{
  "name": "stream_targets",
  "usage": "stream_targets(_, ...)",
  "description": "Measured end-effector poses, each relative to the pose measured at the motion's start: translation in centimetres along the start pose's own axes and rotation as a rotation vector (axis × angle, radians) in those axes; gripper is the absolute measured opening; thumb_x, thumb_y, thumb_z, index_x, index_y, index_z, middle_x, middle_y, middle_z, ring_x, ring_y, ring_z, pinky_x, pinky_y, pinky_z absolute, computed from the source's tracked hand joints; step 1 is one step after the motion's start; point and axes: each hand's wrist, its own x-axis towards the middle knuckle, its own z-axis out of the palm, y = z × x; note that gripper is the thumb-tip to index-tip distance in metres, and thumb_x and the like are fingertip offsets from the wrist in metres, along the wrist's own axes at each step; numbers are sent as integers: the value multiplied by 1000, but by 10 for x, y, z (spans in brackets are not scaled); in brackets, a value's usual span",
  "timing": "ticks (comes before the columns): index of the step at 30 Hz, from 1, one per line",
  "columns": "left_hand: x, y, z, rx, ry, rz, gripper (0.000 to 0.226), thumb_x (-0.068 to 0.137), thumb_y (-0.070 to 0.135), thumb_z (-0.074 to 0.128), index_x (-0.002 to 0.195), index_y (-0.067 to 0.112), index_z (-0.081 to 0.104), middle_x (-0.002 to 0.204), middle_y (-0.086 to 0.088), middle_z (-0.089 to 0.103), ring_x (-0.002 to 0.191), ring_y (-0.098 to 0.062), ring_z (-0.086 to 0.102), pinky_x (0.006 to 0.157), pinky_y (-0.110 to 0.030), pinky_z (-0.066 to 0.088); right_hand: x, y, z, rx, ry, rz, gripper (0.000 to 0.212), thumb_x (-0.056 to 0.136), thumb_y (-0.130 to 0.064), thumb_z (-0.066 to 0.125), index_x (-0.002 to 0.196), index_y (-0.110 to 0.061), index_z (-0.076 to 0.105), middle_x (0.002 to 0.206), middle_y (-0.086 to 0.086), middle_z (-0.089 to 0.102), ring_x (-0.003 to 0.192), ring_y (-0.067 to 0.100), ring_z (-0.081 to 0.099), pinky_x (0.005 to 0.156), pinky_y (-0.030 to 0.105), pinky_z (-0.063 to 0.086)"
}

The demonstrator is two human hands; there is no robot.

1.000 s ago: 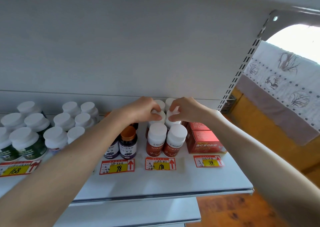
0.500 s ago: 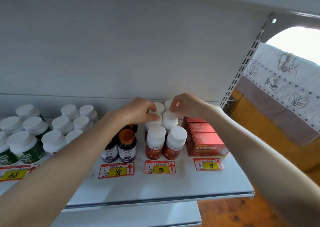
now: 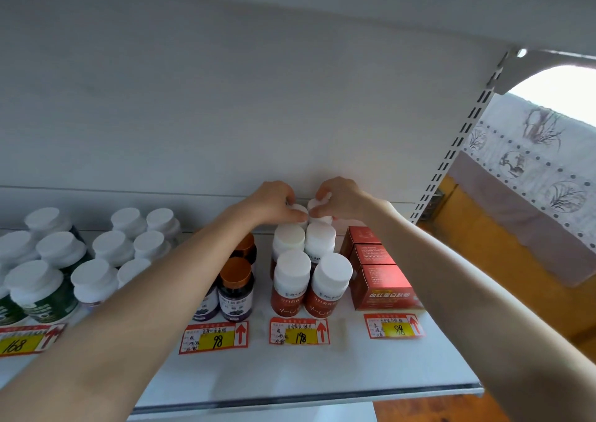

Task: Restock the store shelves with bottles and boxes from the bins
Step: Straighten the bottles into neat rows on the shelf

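We have the rear bottles (image 3: 319, 204) at the back of the shelf (image 3: 290, 373), left of the boxes (image 3: 383, 288), left grip (image 3: 274, 202) and right grip (image 3: 342, 199) each curled on one cap, so seating them seems in hand, and next should come a clean release without tipping those in front.

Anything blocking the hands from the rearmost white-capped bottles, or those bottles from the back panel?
Nothing visible. The left hand and right hand grip the caps of the two rearmost bottles. Behind them only the back panel shows; the hands hide the gap itself.
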Motion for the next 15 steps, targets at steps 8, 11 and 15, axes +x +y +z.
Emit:
stream_targets(8,1,-4,-3,31,18,14,38,83,28,66,109,1,60,109,-13,60,102,-26,55,70,-23,33,-2,-1,2,34,55,-36,40,76,-25,73,110,-10,61,120,8,54,91,16,45,74,21,35)
stream_targets(11,0,-7,-5,33,8,5,33,83,28,66,101,1,60,93,-9,54,95,-26,54,67,-23,30,-4,-3,2,42,47,-38,38,75,-24,73,109,-11,62,115,6,52,90,16,46,74,21,36)
stream_targets(15,0,-10,-4,18,17,-7,34,83,28,65,98,-3,60,95,-18,56,97,-31,55,66,-24,29,-9,-4,6,89,11,-28,36,74,-23,74,106,-11,61,103,0,46,79,19,53,70,25,45)
